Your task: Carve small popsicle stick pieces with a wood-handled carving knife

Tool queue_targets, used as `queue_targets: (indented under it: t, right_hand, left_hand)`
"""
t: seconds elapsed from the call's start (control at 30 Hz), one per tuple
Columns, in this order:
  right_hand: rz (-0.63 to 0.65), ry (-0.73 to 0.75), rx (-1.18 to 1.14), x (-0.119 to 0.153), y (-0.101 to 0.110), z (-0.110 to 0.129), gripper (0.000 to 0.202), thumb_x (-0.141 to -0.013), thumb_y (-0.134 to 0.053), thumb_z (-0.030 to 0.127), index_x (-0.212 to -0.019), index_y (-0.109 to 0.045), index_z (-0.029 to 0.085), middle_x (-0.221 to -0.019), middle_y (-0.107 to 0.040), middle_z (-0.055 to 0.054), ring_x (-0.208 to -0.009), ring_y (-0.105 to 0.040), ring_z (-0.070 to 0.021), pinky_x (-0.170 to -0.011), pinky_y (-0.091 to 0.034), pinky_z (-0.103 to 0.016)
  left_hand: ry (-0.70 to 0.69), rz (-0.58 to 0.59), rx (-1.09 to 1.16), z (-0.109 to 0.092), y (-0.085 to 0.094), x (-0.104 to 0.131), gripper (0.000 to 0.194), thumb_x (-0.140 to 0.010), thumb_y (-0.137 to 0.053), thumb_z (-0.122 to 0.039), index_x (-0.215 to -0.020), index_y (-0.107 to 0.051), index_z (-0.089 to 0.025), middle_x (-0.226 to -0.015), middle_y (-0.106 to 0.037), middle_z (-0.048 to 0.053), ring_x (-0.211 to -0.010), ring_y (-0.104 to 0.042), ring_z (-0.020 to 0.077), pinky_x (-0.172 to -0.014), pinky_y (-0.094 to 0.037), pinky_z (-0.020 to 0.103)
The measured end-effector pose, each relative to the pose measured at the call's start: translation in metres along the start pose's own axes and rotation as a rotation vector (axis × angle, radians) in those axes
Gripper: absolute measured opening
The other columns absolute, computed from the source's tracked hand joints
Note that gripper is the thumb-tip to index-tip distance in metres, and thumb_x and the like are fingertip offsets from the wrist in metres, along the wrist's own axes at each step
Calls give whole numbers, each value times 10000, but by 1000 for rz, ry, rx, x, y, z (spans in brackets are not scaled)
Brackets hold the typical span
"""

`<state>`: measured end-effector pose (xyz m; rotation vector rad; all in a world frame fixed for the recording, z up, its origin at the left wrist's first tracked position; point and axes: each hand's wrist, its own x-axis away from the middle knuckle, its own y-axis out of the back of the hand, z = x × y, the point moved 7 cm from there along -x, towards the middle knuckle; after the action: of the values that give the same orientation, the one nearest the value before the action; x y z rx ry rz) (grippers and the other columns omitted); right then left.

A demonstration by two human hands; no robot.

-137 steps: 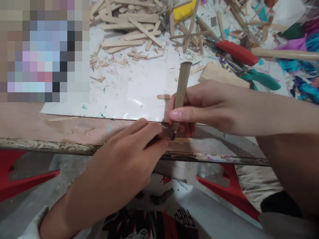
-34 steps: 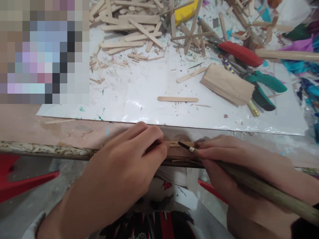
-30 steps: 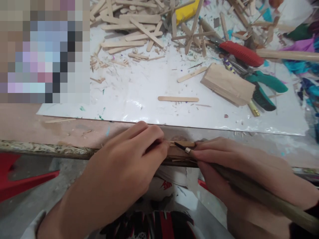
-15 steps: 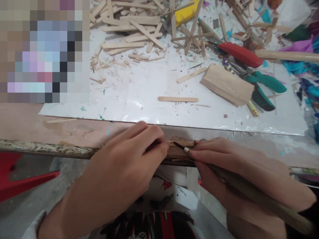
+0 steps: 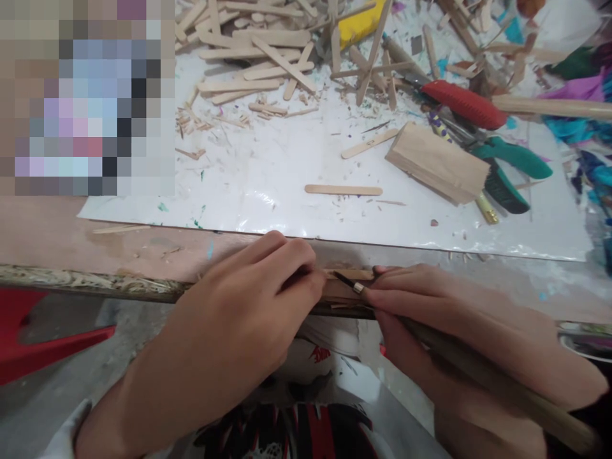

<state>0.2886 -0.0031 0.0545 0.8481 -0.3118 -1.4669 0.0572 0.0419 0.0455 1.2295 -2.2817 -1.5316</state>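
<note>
Pinning the wooden stick (image 5: pixel 358 274) flat near the front edge of the tabletop (image 5: pixel 119 245), I have the left hand (image 5: pixel 248 299) narrowed over its left end, the fingertips partly hidden from me. The right hand (image 5: pixel 463 306) is closed around a carving tool (image 5: pixel 478 368), its dark blade slanting onto the stick just beside the left fingertips. Thin slivers (image 5: pixel 349 306) lie at the edge below the blade. Beyond the hands I see a white sheet (image 5: pixel 268 207) bearing a lone stick (image 5: pixel 343 190) and, to its right, a wooden block (image 5: pixel 437 162) near green-handled pliers (image 5: pixel 516 158). Farther back are a red-handled tool (image 5: pixel 463 104) and a heap of sticks (image 5: pixel 258 44).
</note>
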Motion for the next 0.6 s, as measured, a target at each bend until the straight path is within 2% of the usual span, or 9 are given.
queue_targets:
  t: [0.37, 0.5, 0.6]
  right_hand:
    - [17, -7, 15, 1, 1, -9, 243, -985, -1044, 376, -1209, -954, 347, -1114, -949, -85, -1005, -960, -307, -821, -828, -376]
    - [18, 18, 28, 1, 0, -8, 161, -1070, -902, 257, -1203, -942, 337, -1122, -961, -76, -976, -964, -283, -846, -827, -367]
    - [-20, 56, -14, -2, 3, -3, 266, -1059, -831, 107, -1185, -931, 319, -1087, -968, -64, -873, -949, -268, -762, -806, -355]
  left_hand:
    - [17, 19, 3, 2, -3, 3, 368, -1293, -590, 9, -1220, -884, -200, -1193, -821, 14, -1085, -757, 224, -1020, -625, 394]
    - [2, 14, 10, 1, -2, 1, 390, -1268, -577, 38, -1222, -890, -189, -1169, -814, 13, -1070, -752, 219, -988, -627, 383]
    - [2, 9, 24, 2, 0, 0, 368, -1253, -607, 51, -1192, -888, -179, -1179, -823, 11, -1076, -760, 209, -1026, -643, 375]
